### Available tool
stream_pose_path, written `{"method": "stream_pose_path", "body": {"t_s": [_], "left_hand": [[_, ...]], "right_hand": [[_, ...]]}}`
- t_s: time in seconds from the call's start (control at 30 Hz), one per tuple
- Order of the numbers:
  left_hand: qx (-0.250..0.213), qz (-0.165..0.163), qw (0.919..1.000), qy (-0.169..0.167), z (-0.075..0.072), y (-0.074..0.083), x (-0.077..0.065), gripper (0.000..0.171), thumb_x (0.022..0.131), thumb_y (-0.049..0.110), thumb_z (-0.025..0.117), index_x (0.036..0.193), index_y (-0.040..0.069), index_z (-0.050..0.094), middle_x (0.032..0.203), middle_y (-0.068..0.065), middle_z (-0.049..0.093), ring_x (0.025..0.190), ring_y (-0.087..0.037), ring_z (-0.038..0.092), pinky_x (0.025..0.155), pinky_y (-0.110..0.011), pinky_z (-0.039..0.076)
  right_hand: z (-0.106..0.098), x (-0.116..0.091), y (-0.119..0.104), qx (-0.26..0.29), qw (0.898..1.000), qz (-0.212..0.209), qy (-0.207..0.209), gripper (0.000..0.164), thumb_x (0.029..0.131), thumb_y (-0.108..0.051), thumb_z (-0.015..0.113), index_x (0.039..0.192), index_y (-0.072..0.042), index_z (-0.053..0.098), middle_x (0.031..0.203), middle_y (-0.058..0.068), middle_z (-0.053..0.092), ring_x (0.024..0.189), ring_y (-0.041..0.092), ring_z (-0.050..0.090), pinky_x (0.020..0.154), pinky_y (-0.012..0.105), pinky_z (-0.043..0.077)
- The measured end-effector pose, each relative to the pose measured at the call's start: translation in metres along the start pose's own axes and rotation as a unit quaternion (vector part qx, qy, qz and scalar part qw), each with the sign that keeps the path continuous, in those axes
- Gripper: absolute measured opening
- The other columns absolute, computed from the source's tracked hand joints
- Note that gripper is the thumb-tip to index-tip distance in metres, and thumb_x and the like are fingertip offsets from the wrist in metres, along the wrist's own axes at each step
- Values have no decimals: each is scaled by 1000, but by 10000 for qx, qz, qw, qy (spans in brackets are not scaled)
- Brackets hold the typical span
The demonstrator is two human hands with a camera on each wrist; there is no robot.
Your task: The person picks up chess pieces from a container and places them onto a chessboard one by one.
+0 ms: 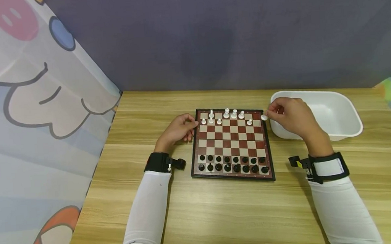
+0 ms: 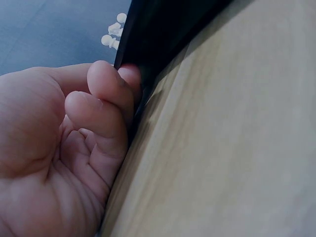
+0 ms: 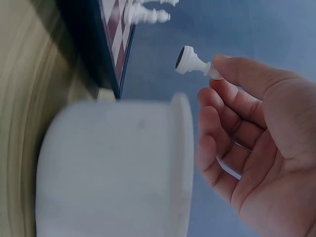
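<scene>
A chessboard lies on the wooden table, with several black chess pieces in two rows at the near side. Fewer white chess pieces stand on the far rows. My left hand holds the board's left edge, fingers bent against its dark side. Between thumb and forefinger, my right hand pinches a white chess piece by its head. That piece is in the air just off the board's far right corner, its dark underside tilted toward the board. The fingers cover its top.
A white plastic tub stands right of the board, under and beside my right hand. Behind the wooden table rises a dark grey panel. Cartoon-printed cloth hangs along the left side.
</scene>
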State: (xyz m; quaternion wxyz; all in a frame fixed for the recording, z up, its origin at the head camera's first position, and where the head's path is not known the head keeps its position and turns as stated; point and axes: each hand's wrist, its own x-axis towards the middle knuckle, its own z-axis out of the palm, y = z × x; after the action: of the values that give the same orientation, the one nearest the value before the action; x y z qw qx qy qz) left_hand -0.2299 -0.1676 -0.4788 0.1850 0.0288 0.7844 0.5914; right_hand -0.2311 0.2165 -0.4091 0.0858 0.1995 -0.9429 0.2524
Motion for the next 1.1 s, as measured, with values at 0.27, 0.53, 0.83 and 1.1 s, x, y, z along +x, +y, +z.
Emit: {"method": "stream_pose_path", "body": {"t_s": [0.27, 0.53, 0.83, 1.1], "left_hand": [[-78, -14, 10000, -36, 0, -1, 1, 17, 105, 20, 60, 112, 4, 57, 69, -5, 59, 47, -12, 54, 42, -21, 44], [-51, 33, 10000, -21, -1, -2, 2, 16, 105, 19, 59, 111, 4, 57, 68, -5, 59, 47, -12, 54, 41, -21, 44], [-85, 44, 9999, -33, -1, -3, 4, 16, 105, 18, 59, 111, 3, 56, 68, -5, 59, 47, -12, 54, 42, -21, 44], [-107, 51, 9999, -67, -1, -3, 4, 16, 105, 18, 59, 110, 3, 56, 69, -6, 60, 47, -12, 54, 42, -21, 44]], "right_hand": [[13, 4, -19, -28, 9997, -111, -195, 14, 94, -26, 76, 86, -14, 73, 76, 2, 69, 67, 19, 58, 59, 34, 42], [21, 12, -34, 48, 9991, -408, -138, 17, 92, -26, 79, 81, -17, 71, 74, -1, 69, 64, 17, 54, 60, 34, 39], [20, 26, -54, 272, 9978, -563, -209, 16, 93, -26, 78, 82, -17, 71, 75, -1, 70, 60, 16, 52, 57, 32, 37], [18, 43, -66, 196, 9976, -651, -148, 13, 93, -22, 77, 83, -15, 74, 76, 2, 72, 55, 15, 45, 51, 31, 33]]}}
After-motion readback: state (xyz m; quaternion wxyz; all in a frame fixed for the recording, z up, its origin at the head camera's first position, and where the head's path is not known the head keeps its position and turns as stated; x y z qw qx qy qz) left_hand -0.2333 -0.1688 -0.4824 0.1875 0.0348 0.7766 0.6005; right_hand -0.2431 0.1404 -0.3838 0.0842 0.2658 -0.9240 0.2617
